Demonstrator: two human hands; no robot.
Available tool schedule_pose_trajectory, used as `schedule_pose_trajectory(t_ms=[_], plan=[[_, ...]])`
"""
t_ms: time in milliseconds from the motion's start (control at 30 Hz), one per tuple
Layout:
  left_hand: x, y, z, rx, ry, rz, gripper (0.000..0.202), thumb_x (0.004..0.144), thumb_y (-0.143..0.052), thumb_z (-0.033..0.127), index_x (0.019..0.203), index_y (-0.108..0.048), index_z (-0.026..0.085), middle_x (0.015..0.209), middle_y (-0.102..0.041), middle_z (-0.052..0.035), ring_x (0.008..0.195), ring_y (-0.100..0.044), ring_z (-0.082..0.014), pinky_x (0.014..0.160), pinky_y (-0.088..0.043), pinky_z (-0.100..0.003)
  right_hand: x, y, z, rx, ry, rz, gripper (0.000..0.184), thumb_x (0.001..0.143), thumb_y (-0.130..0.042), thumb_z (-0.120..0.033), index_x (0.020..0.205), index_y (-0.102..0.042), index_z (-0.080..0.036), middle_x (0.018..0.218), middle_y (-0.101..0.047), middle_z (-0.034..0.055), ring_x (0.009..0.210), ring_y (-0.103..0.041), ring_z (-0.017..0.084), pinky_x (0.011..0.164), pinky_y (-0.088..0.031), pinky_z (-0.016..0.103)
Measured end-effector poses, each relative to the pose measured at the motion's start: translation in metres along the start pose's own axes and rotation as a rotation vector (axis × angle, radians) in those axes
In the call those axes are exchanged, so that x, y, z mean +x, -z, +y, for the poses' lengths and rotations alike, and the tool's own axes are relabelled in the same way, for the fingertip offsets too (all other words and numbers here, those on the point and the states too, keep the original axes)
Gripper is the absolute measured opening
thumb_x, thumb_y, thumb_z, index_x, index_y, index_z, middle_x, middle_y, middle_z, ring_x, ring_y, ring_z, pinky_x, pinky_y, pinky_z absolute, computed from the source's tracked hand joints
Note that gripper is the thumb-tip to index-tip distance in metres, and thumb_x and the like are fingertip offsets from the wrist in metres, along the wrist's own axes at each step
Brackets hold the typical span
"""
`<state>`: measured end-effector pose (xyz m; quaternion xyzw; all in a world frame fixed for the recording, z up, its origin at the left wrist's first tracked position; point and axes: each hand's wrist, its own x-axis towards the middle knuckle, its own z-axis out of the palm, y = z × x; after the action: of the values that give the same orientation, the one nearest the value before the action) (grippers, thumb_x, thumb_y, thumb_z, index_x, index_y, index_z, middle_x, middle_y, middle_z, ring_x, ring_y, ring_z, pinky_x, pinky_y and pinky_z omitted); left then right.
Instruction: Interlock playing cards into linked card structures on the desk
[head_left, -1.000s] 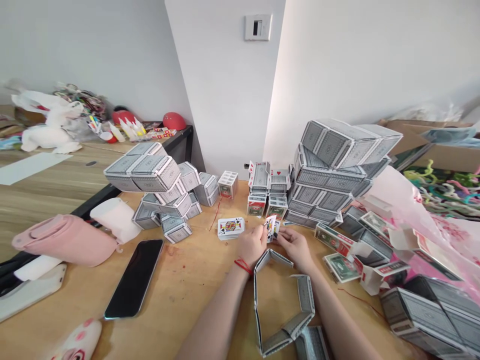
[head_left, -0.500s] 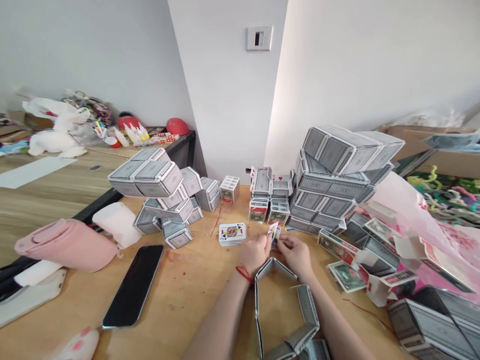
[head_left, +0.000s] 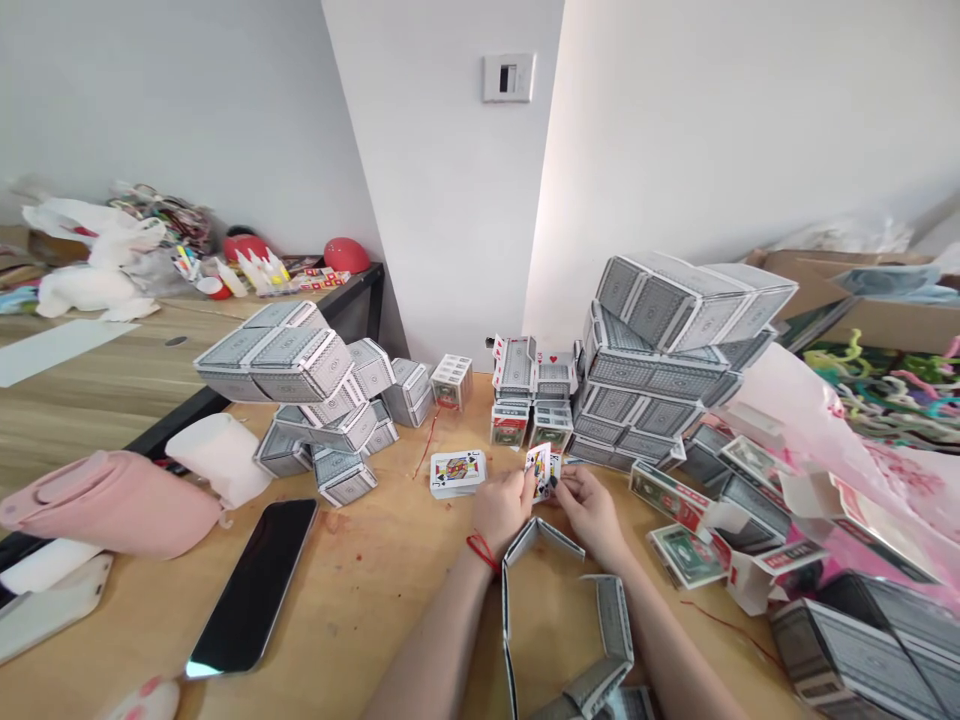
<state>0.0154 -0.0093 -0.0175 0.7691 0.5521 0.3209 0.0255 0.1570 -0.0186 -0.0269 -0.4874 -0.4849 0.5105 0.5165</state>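
Playing cards point(head_left: 540, 470) stand face toward me between my two hands, a king or other face card showing. My left hand point(head_left: 501, 510), with a red string on its wrist, pinches them from the left. The fingers of my right hand point(head_left: 589, 508) close on their right edge. Left of my hands lies a face-up pile of cards point(head_left: 457, 472) with a jack of spades on top. Between my forearms stands a ring-like frame of folded cards point(head_left: 613, 620), with a gap at its upper right.
Stacked blocks of folded cards rise at left point(head_left: 296, 355) and right point(head_left: 652, 375). Card boxes point(head_left: 551, 425) stand at the back. A black phone point(head_left: 255, 585) and a pink case point(head_left: 127, 505) lie left; opened card boxes point(head_left: 686, 553) lie right.
The cards between my hands have turned more toward me, so their faces show more. The whole view has shifted slightly; both hands keep their grip.
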Motion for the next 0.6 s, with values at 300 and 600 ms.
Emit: schedule_pose_trajectory(t_ms=[300,600], plan=[[0.0,-0.001,0.001,-0.038,-0.007,-0.002,0.029,0.089,-0.034,0.025,0.067,-0.051,0.017,0.057,-0.061,-0.0048,0.053,-0.056,-0.0136,0.049,-0.031,-0.025,-0.001,-0.005,0.002,-0.23,0.006,0.04,0.035,0.074,-0.053,-0.045,0.096,-0.061,-0.018,0.094,-0.069,0.0092,0.084,-0.066,0.025,0.076,-0.05,0.035],[0.001,0.004,0.002,-0.085,0.018,-0.067,0.031,0.089,-0.033,0.026,0.066,-0.051,0.017,0.057,-0.061,-0.0054,0.053,-0.056,-0.0142,0.049,-0.027,-0.025,0.002,-0.002,0.011,-0.446,0.032,0.15,0.035,0.076,-0.049,-0.049,0.082,-0.064,-0.019,0.072,-0.068,0.0069,0.063,-0.064,0.022,0.06,-0.049,0.031]])
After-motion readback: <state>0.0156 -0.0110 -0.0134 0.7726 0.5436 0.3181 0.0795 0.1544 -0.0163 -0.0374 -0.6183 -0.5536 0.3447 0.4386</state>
